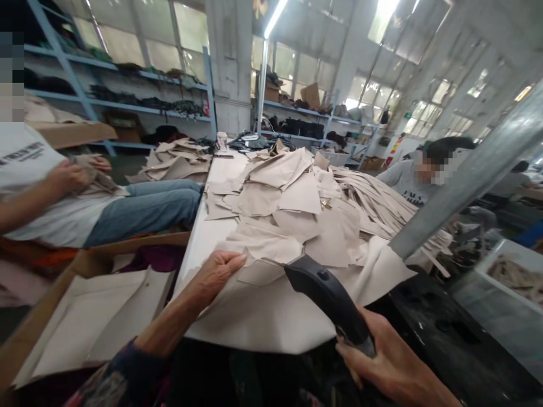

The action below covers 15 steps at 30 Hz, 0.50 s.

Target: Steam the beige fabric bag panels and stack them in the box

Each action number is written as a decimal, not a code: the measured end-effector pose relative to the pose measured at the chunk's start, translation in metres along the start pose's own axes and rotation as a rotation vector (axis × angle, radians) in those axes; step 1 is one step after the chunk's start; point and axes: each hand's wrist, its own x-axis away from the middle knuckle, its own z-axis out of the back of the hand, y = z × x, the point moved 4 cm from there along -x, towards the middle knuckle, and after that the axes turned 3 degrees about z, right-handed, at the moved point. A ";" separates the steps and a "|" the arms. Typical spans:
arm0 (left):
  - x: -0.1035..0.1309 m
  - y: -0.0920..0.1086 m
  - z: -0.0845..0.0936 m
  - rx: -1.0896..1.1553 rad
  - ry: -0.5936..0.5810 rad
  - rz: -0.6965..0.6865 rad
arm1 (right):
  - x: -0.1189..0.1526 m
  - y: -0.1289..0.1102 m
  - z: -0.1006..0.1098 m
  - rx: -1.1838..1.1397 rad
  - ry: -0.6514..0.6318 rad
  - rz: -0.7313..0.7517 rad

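Observation:
My left hand (220, 274) is closed, pinching the edge of a beige fabric piece (263, 271) that lies over the near part of the table. In my right hand (377, 350) is a black handheld tool (322, 288) with a curved body and a button on top; my fingers wrap round its lower end. The tool's nose points left and touches or nearly touches the fabric's edge; I cannot tell which. Its exact kind does not show. Below both hands a large beige sheet (271, 322) drapes over the table's front edge.
Beige cut pieces (280, 186) are heaped along the white table (224, 164), with long strips (377, 203) at right. A metal post (466, 175) slants close by on the right. A cardboard box (80, 265) stands left, beside a seated person (55, 186). Another person (403, 175) sits beyond the strips.

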 end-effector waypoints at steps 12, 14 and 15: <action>0.022 -0.009 -0.009 0.292 -0.050 -0.053 | -0.013 -0.033 -0.043 0.087 -0.053 0.130; 0.027 -0.015 0.001 0.305 -0.005 -0.043 | -0.019 -0.037 -0.044 0.092 -0.003 0.161; 0.029 -0.018 0.010 0.276 0.034 -0.053 | -0.021 -0.039 -0.043 0.094 0.024 0.177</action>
